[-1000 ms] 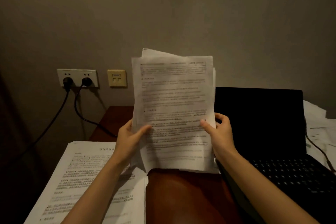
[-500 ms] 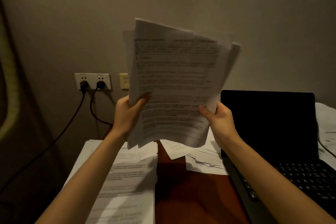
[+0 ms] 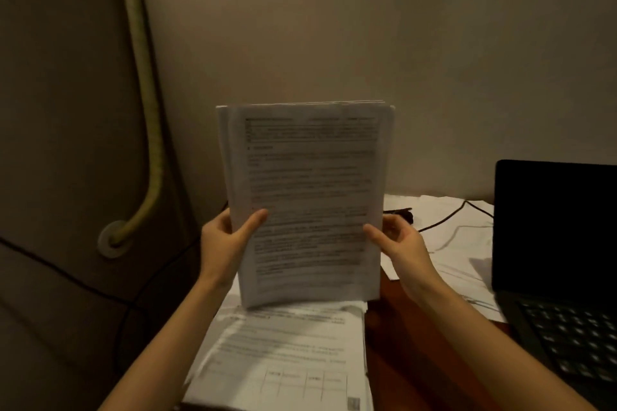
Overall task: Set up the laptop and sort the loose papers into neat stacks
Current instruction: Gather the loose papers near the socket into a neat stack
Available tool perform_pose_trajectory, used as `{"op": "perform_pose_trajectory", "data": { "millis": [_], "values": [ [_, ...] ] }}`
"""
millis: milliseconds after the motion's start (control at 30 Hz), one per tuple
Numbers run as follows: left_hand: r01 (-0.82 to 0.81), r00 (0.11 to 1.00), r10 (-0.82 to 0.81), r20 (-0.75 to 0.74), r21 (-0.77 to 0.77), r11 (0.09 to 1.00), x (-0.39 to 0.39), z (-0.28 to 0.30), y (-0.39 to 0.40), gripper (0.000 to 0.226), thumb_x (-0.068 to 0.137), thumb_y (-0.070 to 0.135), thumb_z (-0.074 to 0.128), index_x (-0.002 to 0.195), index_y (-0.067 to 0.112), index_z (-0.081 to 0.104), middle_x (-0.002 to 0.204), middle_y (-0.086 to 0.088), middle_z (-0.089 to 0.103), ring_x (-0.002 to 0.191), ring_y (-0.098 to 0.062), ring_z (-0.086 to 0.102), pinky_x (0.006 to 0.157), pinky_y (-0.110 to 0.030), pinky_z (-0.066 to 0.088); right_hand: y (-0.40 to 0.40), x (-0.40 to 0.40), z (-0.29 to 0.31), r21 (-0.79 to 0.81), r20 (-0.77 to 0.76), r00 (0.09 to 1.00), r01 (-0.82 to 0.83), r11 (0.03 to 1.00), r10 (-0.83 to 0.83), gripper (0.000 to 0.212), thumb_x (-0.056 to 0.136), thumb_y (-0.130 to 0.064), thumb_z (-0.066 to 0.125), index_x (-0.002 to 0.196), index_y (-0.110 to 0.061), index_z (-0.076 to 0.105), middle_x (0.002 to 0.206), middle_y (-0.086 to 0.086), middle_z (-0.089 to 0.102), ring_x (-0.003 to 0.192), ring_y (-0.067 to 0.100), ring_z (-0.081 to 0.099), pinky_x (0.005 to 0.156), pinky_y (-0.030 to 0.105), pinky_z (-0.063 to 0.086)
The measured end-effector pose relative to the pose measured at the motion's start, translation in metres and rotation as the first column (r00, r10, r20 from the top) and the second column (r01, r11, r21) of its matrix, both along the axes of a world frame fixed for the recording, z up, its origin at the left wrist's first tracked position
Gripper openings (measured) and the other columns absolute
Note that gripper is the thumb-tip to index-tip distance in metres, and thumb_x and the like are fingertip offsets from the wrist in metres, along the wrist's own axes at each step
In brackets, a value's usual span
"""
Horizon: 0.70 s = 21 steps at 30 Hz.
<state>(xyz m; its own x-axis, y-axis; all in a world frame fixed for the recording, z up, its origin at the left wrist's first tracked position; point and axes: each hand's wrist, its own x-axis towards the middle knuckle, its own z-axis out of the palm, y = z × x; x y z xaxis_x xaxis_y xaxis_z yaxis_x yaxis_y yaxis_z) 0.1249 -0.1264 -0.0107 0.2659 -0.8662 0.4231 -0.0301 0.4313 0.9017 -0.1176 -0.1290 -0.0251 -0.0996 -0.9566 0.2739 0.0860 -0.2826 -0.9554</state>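
Both hands hold a sheaf of printed papers (image 3: 305, 197) upright at frame centre, left hand (image 3: 225, 240) and right hand (image 3: 399, 242) with fingers pinching its side edges, probably to square it over the paper stack (image 3: 287, 354) on the desk (image 3: 384, 344); open laptop (image 3: 556, 243) at right
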Motion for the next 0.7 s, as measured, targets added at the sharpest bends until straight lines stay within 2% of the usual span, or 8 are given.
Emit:
{"op": "perform_pose_trajectory", "data": {
  "millis": [133,200,267,333,433,500,600,700],
  "values": [
    [0.033,0.999,-0.036,0.034,0.072,0.997,-0.004,-0.021,0.007,0.029,0.073,0.034,0.069,0.1,0.025,0.064,0.098,0.002,0.071,0.089,-0.014,0.07,0.075,-0.032,0.058,0.006,0.015,-0.01,0.06,-0.061,0.994,-0.085,0.995,0.089,0.026,0.092,-0.029,0.055,0.116,-0.018,0.058,0.106,-0.001,0.069,0.097,0.014,0.068,0.075,0.026,0.056],
    [0.016,0.999,-0.019,0.048,0.057,0.998,-0.008,-0.02,0.007,0.019,0.083,0.03,0.066,0.101,0.025,0.063,0.1,-0.001,0.071,0.09,-0.017,0.07,0.076,-0.037,0.058,0.01,0.025,-0.005,0.035,-0.09,0.99,-0.11,0.993,0.112,0.023,0.097,-0.028,0.046,0.116,-0.021,0.057,0.105,-0.002,0.069,0.094,0.011,0.068,0.073,0.025,0.057],
    [-0.038,0.995,0.035,0.095,0.03,0.999,-0.005,-0.011,0.006,0.013,0.091,0.024,0.061,0.104,0.022,0.063,0.101,-0.001,0.071,0.09,-0.016,0.07,0.075,-0.035,0.058,0.017,0.032,0.004,0.014,-0.14,0.987,-0.079,0.997,0.08,0.02,0.1,-0.027,0.042,0.113,-0.021,0.056,0.105,-0.002,0.068,0.091,0.01,0.068,0.071,0.025,0.057],
    [-0.068,0.992,0.06,0.115,0.068,0.995,0.004,-0.001,0.005,0.015,0.094,0.021,0.058,0.108,0.017,0.061,0.102,0.0,0.07,0.09,-0.014,0.069,0.074,-0.032,0.058,0.024,0.034,0.01,-0.023,-0.204,0.979,-0.022,0.999,0.016,0.015,0.1,-0.025,0.043,0.107,-0.021,0.057,0.106,-0.003,0.067,0.091,0.01,0.068,0.07,0.025,0.058],
    [-0.064,0.985,0.022,0.173,0.244,0.968,0.021,0.007,0.006,0.018,0.092,0.016,0.06,0.109,0.012,0.063,0.104,-0.007,0.071,0.087,-0.02,0.07,0.078,-0.038,0.057,0.036,0.032,0.013,-0.059,-0.326,0.945,0.01,0.998,-0.028,0.011,0.096,-0.021,0.054,0.104,-0.022,0.061,0.103,-0.008,0.067,0.089,0.007,0.067,0.067,0.021,0.057],
    [-0.068,0.968,-0.027,0.251,0.36,0.93,0.027,0.005,0.009,0.022,0.092,0.013,0.061,0.111,0.006,0.064,0.103,-0.01,0.071,0.086,-0.022,0.07,0.076,-0.036,0.056,0.044,0.032,0.009,0.002,-0.431,0.902,0.002,1.0,-0.001,0.009,0.093,-0.019,0.058,0.101,-0.021,0.062,0.098,-0.01,0.066,0.082,0.004,0.066,0.063,0.02,0.057],
    [-0.094,0.926,-0.104,0.362,0.489,0.867,0.029,-0.008,0.015,0.026,0.09,0.016,0.064,0.112,0.003,0.063,0.101,-0.012,0.07,0.084,-0.024,0.069,0.072,-0.036,0.056,0.053,0.034,-0.007,0.161,-0.515,0.854,0.009,0.987,0.077,0.014,0.092,-0.015,0.06,0.105,-0.016,0.065,0.1,-0.005,0.068,0.076,0.005,0.066,0.062,0.027,0.058],
    [-0.17,0.882,-0.128,0.454,0.56,0.811,0.027,-0.023,0.018,0.028,0.087,0.021,0.068,0.108,0.004,0.06,0.097,-0.009,0.069,0.081,-0.021,0.068,0.064,-0.032,0.054,0.059,0.031,-0.022,0.257,-0.6,0.789,0.038,0.966,0.129,0.022,0.091,-0.018,0.062,0.111,-0.011,0.067,0.11,0.0,0.069,0.072,0.01,0.066,0.047,0.017,0.049]
  ]
}}
